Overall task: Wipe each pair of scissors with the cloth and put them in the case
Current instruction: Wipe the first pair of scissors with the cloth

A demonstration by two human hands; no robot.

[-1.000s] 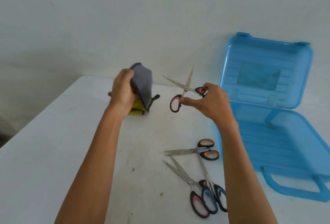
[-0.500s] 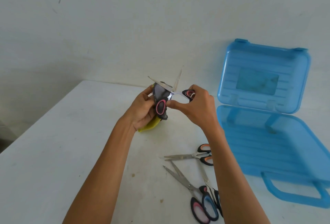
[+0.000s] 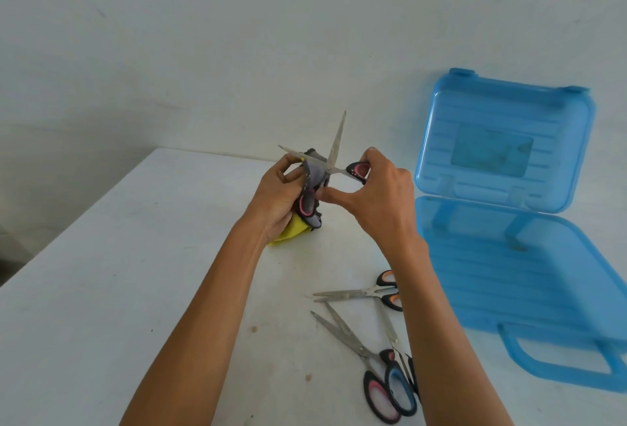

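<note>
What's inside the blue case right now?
In the blue case only a bare ribbed floor shows, with nothing lying in it. The right forearm covers a strip of its left edge, so that strip cannot be checked.

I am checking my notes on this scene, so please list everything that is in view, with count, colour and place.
table: 1, white, under everything
wall: 1, off-white, behind the table
case: 1, clear blue, open, on the table at right, lid upright
held scissors: 1, pink-black handles, blades open, raised at centre
cloth: 1, grey and yellow, against the held scissors
orange scissors: 1, orange-black handles, on the table beside the case
pink scissors: 1, pink-black handles, blades open, nearest the person
blue scissors: 1, blue-black handles, overlapping the pink scissors
left hand: 1, grips the cloth
right hand: 1, holds the held scissors by the handles
</note>
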